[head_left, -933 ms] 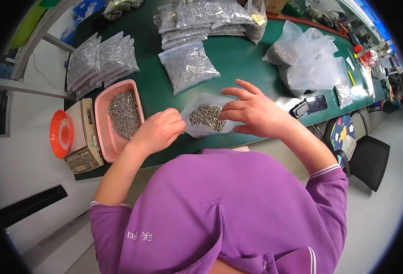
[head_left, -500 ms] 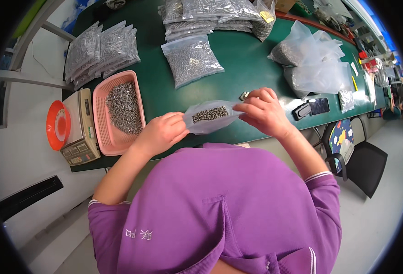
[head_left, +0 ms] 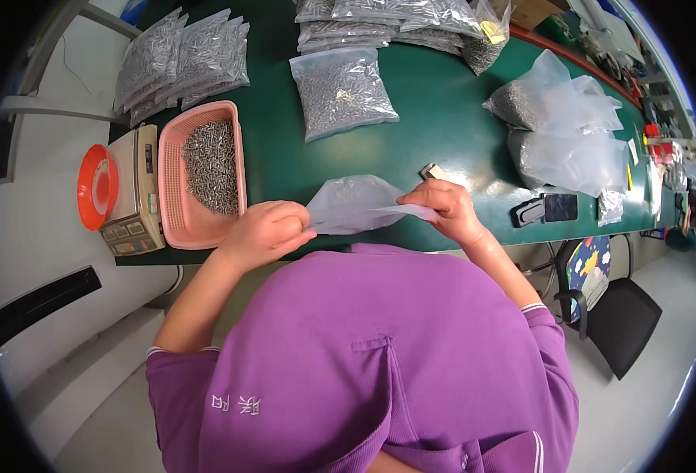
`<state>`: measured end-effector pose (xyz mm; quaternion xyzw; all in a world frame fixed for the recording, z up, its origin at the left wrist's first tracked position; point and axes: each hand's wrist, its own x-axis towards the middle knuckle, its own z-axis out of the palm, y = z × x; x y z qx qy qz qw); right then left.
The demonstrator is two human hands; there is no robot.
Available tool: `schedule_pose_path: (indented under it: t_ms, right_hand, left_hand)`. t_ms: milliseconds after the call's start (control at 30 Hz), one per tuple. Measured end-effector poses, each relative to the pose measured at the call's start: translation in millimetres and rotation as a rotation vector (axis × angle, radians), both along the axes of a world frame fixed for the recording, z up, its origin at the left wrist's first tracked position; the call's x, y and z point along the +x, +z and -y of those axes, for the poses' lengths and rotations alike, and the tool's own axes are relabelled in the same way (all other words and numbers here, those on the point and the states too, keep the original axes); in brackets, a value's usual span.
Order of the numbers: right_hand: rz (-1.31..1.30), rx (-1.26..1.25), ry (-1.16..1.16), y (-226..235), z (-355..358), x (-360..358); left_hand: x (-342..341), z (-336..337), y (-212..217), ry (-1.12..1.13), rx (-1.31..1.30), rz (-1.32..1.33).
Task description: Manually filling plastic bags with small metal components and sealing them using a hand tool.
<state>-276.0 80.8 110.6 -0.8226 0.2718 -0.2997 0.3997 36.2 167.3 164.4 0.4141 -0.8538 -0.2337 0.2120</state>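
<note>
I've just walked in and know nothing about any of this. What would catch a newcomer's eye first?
Probably the bright purple shirt filling the lower middle, with the left hand and right hand holding a translucent plastic bag just above it. Next, the pink basket of shiny metal pieces on the left, near a red-orange dish. Filled clear bags lie farther back on the green table.

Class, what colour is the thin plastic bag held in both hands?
The thin plastic bag is translucent, milky white, best seen in the head view.
</note>
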Motion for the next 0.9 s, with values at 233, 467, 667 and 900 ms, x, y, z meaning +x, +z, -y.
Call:
schedule_pose_path:
  t_ms: [233,467,667,900]
  right_hand:
    - [0.031,-0.039,0.017,-4,6,3]
    - [-0.031,0.196,0.167,1,22,4]
    - [-0.091,0.099,0.410,-37,44,18]
    - [-0.018,0.044,0.365,-45,15,5]
  left_hand:
    - [-17,6,-44,0.188,0.225,-0.359]
    - [-17,5,-59,0.225,0.423,-0.438]
    - [-20,8,-54,0.242,0.384,-0.440]
    - [-13,-12,-70,0.233,0.525,-0.302]
